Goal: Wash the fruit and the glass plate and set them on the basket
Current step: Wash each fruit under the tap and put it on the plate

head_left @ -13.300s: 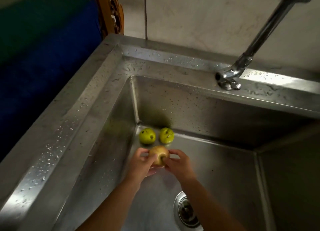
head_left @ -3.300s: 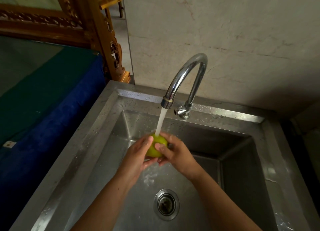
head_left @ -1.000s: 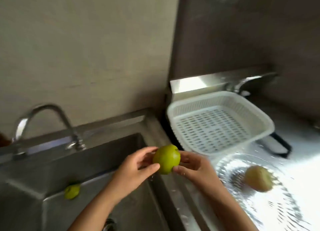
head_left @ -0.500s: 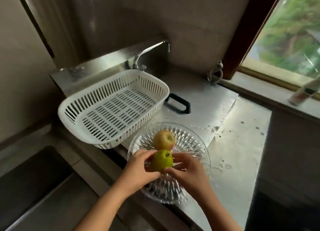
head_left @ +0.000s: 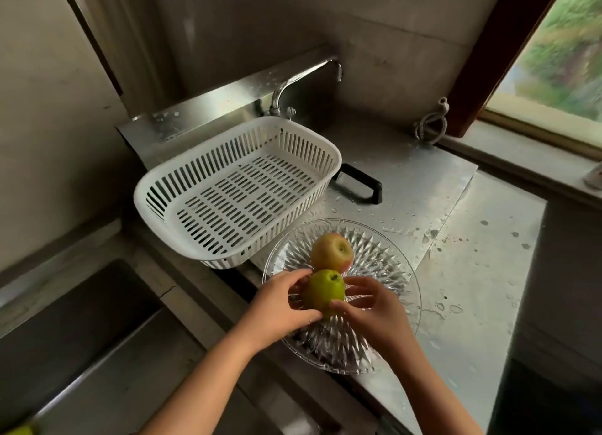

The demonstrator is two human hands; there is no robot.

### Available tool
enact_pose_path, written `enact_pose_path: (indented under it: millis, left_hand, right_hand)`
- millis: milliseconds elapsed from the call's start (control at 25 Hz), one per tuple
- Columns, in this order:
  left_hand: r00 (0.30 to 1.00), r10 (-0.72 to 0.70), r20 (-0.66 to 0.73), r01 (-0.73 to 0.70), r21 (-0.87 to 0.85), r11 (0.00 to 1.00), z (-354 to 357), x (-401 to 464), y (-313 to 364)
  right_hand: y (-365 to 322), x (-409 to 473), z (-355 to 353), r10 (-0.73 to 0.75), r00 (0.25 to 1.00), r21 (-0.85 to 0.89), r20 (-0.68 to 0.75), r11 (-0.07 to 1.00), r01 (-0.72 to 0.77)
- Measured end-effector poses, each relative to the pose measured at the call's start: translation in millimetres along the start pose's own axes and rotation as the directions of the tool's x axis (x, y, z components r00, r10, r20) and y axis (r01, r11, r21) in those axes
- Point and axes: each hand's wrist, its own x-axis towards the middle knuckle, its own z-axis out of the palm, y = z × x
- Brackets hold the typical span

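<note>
both hands, left hand (head_left: 282, 307) and right hand (head_left: 371, 307), grip a green fruit (head_left: 323, 292) between them over the glass plate (head_left: 399, 311), perhaps touching the reddish fruit (head_left: 331, 253) behind; white basket (head_left: 234, 190) lies just beside.

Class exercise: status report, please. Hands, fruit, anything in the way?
Left hand and right hand both grip green apple over glass plate. Reddish apple on plate. White basket empty. Nothing in the way.

Counts, placed against glass plate (head_left: 395, 273):
- Apples: two. Green apple (head_left: 324, 291) over near half, red-yellow apple (head_left: 332, 253) on far half.
- Hands: two, left hand (head_left: 277, 307), right hand (head_left: 374, 307).
- White basket (head_left: 182, 187): one, just behind-left.
- Tap (head_left: 303, 83): one, beyond.
</note>
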Motion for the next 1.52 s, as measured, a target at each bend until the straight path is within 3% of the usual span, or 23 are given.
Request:
enact_pose_path:
  millis: [240, 440, 520, 600, 720, 840, 960, 1160, 1280, 1400, 1520]
  left_hand:
    - [0.999, -0.041, -0.018, 0.039, -0.127, 0.991, -46, -37, 13]
    - [0.974, -0.108, -0.197, 0.069, -0.193, 0.979, -102, -104, -6]
    - [0.923, -0.205, -0.325, 0.133, -0.229, 0.964, -125, -144, -37]
    - [0.817, -0.342, -0.464, 0.228, -0.286, 0.931, -145, -197, -83]
    - [0.579, -0.56, -0.593, 0.351, -0.438, 0.827, -153, -270, -165]
    - [0.338, -0.729, -0.595, 0.404, -0.608, 0.683, -148, -323, -256]
    - [0.213, -0.767, -0.605, 0.425, -0.65, 0.63, -151, -339, -346]
    - [0.194, -0.736, -0.649, 0.433, -0.617, 0.658, -171, -315, -469]
    - [0.248, -0.69, -0.68, 0.486, -0.529, 0.696, -180, -285, -517]
    - [0.282, -0.723, -0.63, 0.41, -0.602, 0.685, -182, -258, -552]
    - [0.248, -0.749, -0.615, 0.29, -0.69, 0.663, -178, -250, -564]
  right_hand:
    - [-48, -23, -6, -0.113, 0.993, -0.066, -0.029, 0.992, 0.111]
    - [-108, -48, 68, -0.295, 0.922, -0.13, 0.25, 0.933, 0.334]
    - [-122, -56, 115, -0.338, 0.858, -0.162, 0.387, 0.891, 0.424]
    - [-127, -66, 177, -0.344, 0.775, -0.163, 0.529, 0.856, 0.491]
    - [-115, -84, 275, -0.318, 0.623, -0.165, 0.714, 0.789, 0.592]
    - [-83, -99, 381, -0.246, 0.511, -0.166, 0.824, 0.756, 0.633]
    - [-37, -103, 486, -0.187, 0.453, -0.196, 0.871, 0.715, 0.672]
    - [34, -95, 618, -0.194, 0.423, -0.196, 0.885, 0.669, 0.717]
    - [63, -84, 664, -0.179, 0.433, -0.207, 0.883, 0.68, 0.703]
    - [80, -81, 693, -0.175, 0.383, -0.174, 0.907, 0.673, 0.719]
    - [80, -83, 702, -0.195, 0.385, -0.166, 0.902, 0.666, 0.727]
